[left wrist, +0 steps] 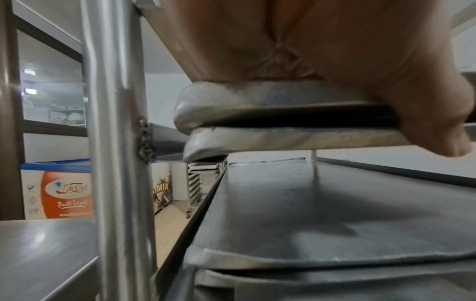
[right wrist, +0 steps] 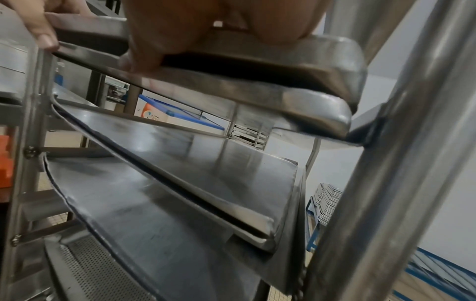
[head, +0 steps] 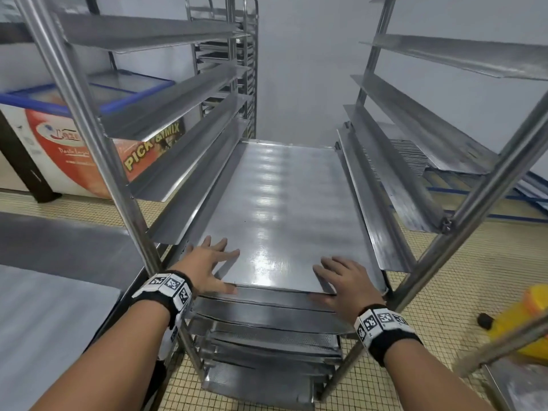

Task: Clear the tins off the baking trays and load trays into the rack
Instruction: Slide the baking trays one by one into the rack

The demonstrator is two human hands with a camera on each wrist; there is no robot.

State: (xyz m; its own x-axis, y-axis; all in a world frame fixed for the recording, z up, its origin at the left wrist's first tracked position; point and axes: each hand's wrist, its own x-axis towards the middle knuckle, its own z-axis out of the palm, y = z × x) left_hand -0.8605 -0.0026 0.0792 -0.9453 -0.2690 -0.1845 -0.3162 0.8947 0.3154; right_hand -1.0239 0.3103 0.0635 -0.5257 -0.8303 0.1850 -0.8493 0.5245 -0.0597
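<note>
- The top baking tray (head: 278, 209) lay almost fully inside the tray rack (head: 98, 161), resting on the side runners, its near edge roughly level with the front uprights.
- No tins showed on it; its surface was bare and shiny, so the clearing step looked finished for this tray.
- The left hand (head: 207, 262) lay flat on the tray's near left corner, fingers spread and straight, thumb over the front rim; it pressed rather than gripped.
- The right hand (head: 344, 280) rested likewise on the near right corner, fingers extended across the sheet, thumb (right wrist: 144, 57) hooked down over the edge in the wrist view.
- From both wrist views, a second tray (left wrist: 296, 138) sat directly beneath the top one, the two rims nearly touching.
- Lower slots already held several more trays, including a perforated tray (head: 275, 339), so loading seemed well advanced.
- Upper runners (head: 166, 114) were vacant, so room remained for further trays.
- A stack of trays (head: 406, 155) stood behind the rack to the right; whether they belonged to this job could not be told.
- What probably remained: a last nudge to seat this tray, then fetching any others.
</note>
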